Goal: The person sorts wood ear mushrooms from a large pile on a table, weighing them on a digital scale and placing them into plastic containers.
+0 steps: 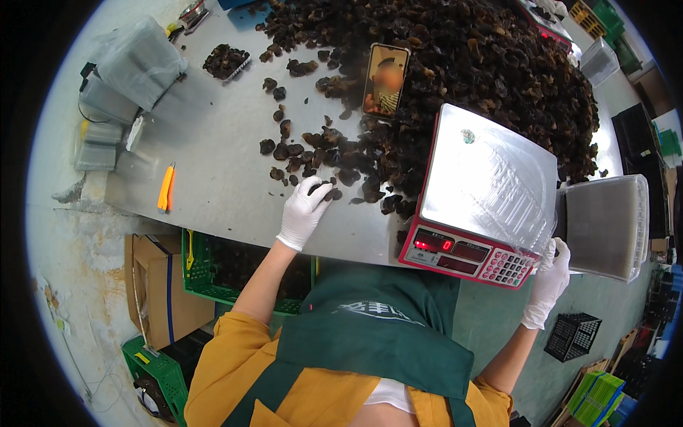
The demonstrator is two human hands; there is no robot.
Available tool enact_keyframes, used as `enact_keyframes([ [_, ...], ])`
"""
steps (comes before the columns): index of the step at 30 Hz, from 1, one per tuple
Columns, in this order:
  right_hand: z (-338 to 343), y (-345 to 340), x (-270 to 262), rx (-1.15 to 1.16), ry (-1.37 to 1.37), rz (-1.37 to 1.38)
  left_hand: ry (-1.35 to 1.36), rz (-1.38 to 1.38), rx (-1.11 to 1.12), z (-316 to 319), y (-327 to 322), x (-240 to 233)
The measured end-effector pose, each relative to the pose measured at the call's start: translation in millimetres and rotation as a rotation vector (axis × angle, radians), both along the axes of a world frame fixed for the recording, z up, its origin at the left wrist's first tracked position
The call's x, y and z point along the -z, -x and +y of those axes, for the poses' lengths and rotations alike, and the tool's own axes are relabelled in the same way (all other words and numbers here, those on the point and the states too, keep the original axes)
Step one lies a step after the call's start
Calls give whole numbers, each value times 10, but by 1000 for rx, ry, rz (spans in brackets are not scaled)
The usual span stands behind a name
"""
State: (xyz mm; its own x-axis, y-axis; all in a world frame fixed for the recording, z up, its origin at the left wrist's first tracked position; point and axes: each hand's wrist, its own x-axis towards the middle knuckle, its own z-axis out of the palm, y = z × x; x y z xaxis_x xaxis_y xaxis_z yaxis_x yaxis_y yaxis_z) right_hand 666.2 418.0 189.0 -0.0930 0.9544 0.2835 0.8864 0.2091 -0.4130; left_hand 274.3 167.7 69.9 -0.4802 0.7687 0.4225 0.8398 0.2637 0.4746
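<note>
My left hand (304,212), in a white glove, is at the near edge of the loose wood ear mushrooms (333,156), fingers curled around a few dark pieces. My right hand (549,285), gloved too, pinches the near right corner of a clear plastic tray (504,189). That tray lies tilted over the steel pan of a red digital scale (467,248), whose display is lit. Behind the scale rises a large heap of wood ear mushrooms (496,69). A phone (385,80) showing a person on its screen rests against the heap.
Stacked clear trays (603,227) stand right of the scale. Leftward on the steel table (213,160) are an orange utility knife (166,188), a filled tray (227,61) and bagged trays (141,61). Below the edge sit a green crate (240,296) and a cardboard box (181,299).
</note>
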Motion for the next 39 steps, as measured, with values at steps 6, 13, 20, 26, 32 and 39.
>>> enact_keyframes([
  [6,1,107,0,-36,212,142,-221,-342,-118,54,-4,-107],
  [13,116,170,160,-112,336,378,-409,-250,288,989,-329,-954],
  [20,159,482,154,-182,273,356,-326,62,845,2235,-949,-1179],
  [26,168,530,80,-132,277,266,-392,160,787,2186,-934,-1174],
  [32,-255,610,-239,-160,-11,364,-77,197,265,1414,317,-1014],
  [39,-1218,1733,-13,-936,333,73,332,55,198,677,906,-233],
])
